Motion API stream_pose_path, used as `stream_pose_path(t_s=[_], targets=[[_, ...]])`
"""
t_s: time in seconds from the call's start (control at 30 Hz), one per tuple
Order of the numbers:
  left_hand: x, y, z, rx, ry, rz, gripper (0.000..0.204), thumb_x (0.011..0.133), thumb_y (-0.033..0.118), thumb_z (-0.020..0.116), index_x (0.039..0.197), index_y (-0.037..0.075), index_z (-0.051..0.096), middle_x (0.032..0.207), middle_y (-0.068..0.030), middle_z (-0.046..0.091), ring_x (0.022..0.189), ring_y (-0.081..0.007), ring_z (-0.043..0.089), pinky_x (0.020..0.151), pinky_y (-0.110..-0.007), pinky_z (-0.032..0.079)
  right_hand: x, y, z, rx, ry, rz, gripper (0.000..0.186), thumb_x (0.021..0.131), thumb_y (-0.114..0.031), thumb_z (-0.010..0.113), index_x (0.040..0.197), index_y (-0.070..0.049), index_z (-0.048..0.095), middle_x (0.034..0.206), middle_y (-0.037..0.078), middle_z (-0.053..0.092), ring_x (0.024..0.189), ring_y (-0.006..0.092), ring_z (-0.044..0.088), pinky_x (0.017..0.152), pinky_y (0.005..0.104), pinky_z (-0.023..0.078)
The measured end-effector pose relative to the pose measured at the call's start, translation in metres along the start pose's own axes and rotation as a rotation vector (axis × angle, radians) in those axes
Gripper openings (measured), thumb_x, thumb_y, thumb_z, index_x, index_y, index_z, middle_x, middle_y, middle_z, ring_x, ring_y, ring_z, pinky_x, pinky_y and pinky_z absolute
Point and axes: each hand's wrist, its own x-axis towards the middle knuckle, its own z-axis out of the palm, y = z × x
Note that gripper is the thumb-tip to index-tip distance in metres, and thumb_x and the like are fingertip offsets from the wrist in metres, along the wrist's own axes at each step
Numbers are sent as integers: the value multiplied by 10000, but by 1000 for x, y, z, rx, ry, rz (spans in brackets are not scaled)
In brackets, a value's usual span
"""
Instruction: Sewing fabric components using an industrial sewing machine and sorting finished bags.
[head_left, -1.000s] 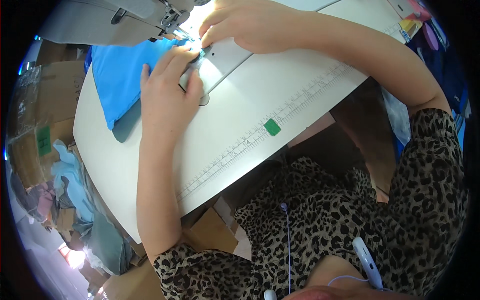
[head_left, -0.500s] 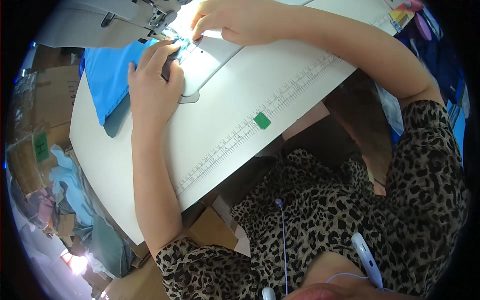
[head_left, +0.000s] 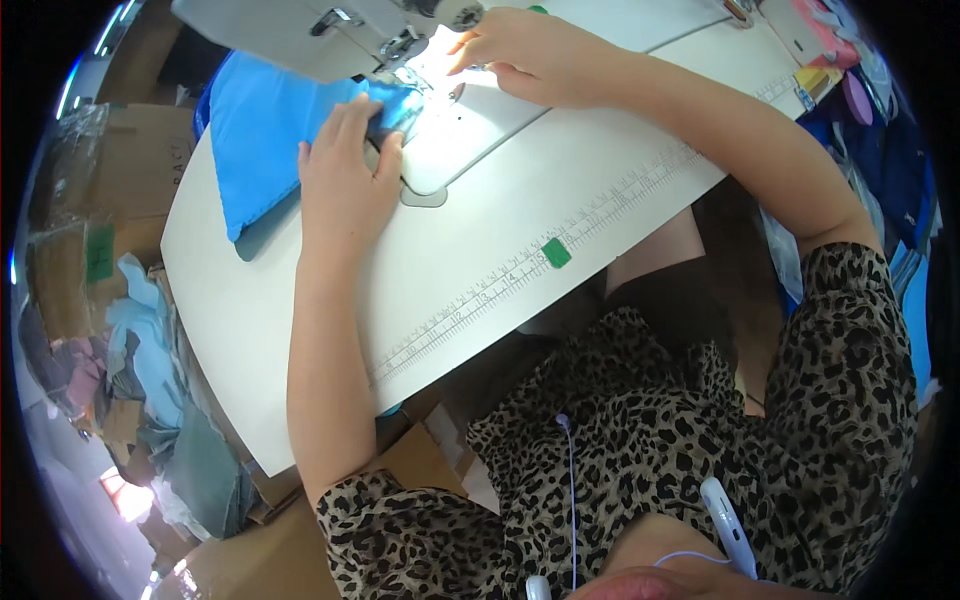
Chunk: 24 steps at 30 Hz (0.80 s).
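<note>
Flat, both hands press blue fabric (head_left: 262, 140): left hand (head_left: 345, 185) spread, right hand (head_left: 525, 55) loosely curled.

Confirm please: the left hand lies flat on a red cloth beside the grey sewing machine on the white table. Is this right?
Not quite. In the head view the cloth is blue, not red. The left hand does lie flat on it, beside the grey sewing machine on the white table.

Both hands (head_left: 345, 185) (head_left: 530, 55) flat, fingers extended
</note>
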Motion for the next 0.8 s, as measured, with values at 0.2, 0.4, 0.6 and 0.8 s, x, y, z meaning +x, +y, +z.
stream_pose_path(t_s=[0.2,0.4,0.6,0.8], targets=[[-65,14,-36,-34,-135,1,475,798,326,716,1161,54,577,1322,-150,539,1277,-362,456,1059,-629,254,-4,9,-2,-25,27,-15,287,762,-9,518,1008,-4,666,1028,192,622,1035,362,555,940,433,434],[-153,51,-40,2,-44,-22,633,687,383,799,1200,97,563,1318,-97,503,1285,-337,426,1050,-655,203,11,19,9,-85,105,-118,256,770,-11,530,991,-12,658,1033,185,614,996,361,571,894,433,465],[-171,62,-19,45,67,-87,581,661,195,829,1179,112,582,1313,-92,517,1289,-321,443,1077,-600,210,12,7,29,-256,114,-227,308,785,-2,563,1071,-62,662,1158,114,620,1090,283,573,942,389,457],[-160,67,-5,-30,283,-73,449,710,61,732,1135,138,608,1274,-75,526,1270,-305,452,1056,-614,237,-20,-52,60,-37,124,-237,272,804,-55,632,1074,-80,651,1138,92,615,1081,291,568,950,395,450]])
